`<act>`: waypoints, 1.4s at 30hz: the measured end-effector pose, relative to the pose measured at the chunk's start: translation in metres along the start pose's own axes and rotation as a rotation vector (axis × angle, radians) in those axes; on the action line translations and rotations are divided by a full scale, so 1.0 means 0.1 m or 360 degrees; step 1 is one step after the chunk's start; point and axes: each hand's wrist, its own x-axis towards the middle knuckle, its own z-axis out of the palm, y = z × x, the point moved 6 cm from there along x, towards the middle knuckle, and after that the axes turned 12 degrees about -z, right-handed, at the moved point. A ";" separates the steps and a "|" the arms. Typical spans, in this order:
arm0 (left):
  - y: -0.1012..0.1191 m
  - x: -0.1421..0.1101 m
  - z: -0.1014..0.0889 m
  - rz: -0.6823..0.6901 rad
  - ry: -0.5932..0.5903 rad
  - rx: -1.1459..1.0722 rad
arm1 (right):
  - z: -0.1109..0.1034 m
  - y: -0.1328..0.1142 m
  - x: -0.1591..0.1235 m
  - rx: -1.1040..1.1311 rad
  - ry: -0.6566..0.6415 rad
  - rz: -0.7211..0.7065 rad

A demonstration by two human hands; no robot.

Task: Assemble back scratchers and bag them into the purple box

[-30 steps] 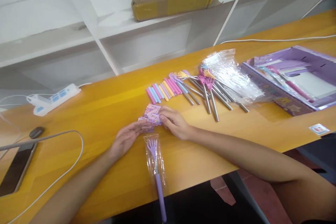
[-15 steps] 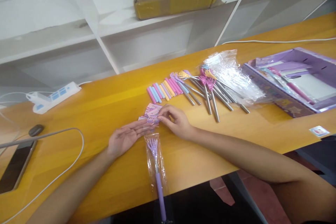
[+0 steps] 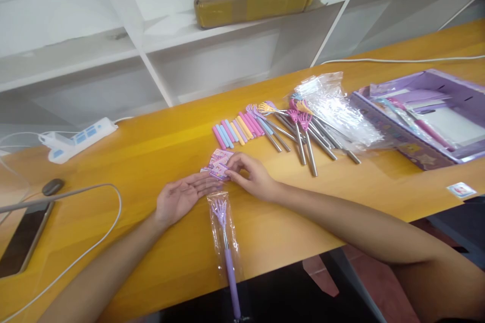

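Between finger and thumb, my right hand (image 3: 252, 176) pinches a small printed pink-and-purple card (image 3: 219, 170). More such cards (image 3: 220, 155) lie loosely heaped just behind it on the table. My left hand (image 3: 184, 198) rests palm up with its fingers stretched out, their tips by the cards and the top of a clear bag. In that clear bag lies a purple back scratcher (image 3: 226, 242), its claw toward my hands and its handle reaching past the near table edge. Whether the left fingertips touch the bag is hard to make out.
Behind the cards lie several coloured sleeves (image 3: 237, 130), then metal-stemmed back scratchers (image 3: 301, 128) and clear bags (image 3: 337, 108). A purple box (image 3: 428, 159) holds bagged items at right. At left are a power strip (image 3: 81, 140), a phone (image 3: 25, 239) and a cable (image 3: 117, 207).
My left hand has turned palm up and its fingers have straightened. My right hand has shifted slightly left with the card, whose angle has changed. The bagged back scratcher stays about where it was.
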 end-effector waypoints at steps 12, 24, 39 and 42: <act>0.00 -0.01 -0.01 0.0037 0.0033 0.0013 | 0.04 -0.02 -0.01 -0.0166 -0.0149 -0.0070; -0.03 -0.01 0.01 0.0052 -0.0034 0.0135 | 0.07 -0.17 -0.02 -0.0508 -0.0303 -0.0381; 0.00 -0.01 0.09 -0.0004 -0.0054 0.0209 | 0.10 -0.22 -0.06 -0.0828 -0.0443 -0.0638; 0.00 -0.02 0.07 -0.0001 -0.0030 0.0197 | 0.10 -0.22 -0.06 -0.0796 -0.0477 -0.0645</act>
